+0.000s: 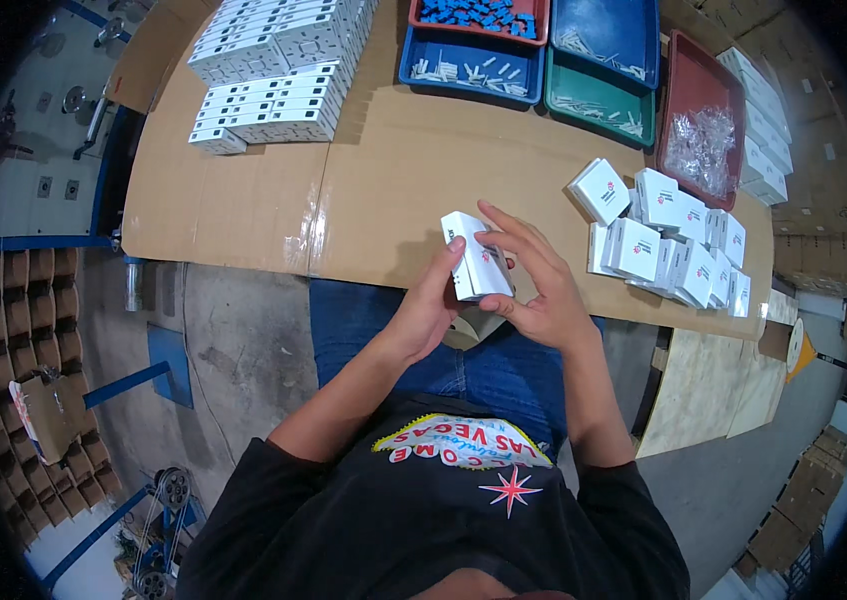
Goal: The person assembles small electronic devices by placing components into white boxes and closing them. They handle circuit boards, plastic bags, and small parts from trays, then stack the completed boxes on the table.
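A small white carton [484, 266] with a little red mark is held above the near edge of the cardboard-covered table [393, 180]. My left hand [425, 305] grips its left side, with the thumb along the face. My right hand [550, 300] closes round it from the right, fingers over the top and thumb at the lower end. A seam or flap runs down the carton's left part; whether it is one box or two pressed together I cannot tell. Several similar white cartons [660, 218] lie in a loose pile to the right.
Neat stacks of white boxes [278, 45] stand at the far left. Far right are a blue tray [408, 72] of white parts, a red tray [540, 30] of blue pieces, a green tray [550, 95], and a dark red tray [678, 60] with clear plastic bags.
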Available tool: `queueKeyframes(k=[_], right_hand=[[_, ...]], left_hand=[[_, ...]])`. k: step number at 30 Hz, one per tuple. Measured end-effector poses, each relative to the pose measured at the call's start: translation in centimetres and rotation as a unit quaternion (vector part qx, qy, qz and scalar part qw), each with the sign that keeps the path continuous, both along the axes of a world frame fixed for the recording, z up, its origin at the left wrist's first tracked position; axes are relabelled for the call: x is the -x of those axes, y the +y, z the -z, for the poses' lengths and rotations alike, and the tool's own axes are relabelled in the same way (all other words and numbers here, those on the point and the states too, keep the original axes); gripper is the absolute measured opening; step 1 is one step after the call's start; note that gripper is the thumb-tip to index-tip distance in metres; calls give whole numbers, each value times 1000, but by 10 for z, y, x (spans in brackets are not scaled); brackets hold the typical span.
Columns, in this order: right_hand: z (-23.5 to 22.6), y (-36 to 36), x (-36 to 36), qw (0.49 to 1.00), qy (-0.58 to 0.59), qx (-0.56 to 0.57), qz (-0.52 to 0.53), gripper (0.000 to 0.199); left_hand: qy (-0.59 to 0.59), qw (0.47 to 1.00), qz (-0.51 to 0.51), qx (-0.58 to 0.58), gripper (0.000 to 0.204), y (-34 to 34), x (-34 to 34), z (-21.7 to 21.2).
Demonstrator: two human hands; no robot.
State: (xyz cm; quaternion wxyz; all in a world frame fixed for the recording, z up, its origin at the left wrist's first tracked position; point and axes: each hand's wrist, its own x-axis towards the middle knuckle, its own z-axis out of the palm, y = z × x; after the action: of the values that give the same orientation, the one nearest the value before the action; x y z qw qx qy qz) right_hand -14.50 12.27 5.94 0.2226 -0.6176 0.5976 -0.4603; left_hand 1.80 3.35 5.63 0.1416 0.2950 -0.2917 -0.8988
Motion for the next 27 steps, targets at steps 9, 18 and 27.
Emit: queueKeyframes(k=[9, 18, 27], right_hand=[[14, -7, -14, 997, 23, 75, -5, 74], [25, -5, -15, 990, 28, 137, 7, 77], [30, -2, -23, 985, -20, 167, 30, 78]], left_hand=[[-7, 997, 6, 79, 63, 19, 3, 17], [0, 993, -43, 110, 58, 38, 8, 11], [21, 992, -49, 118, 50, 44, 5, 16]])
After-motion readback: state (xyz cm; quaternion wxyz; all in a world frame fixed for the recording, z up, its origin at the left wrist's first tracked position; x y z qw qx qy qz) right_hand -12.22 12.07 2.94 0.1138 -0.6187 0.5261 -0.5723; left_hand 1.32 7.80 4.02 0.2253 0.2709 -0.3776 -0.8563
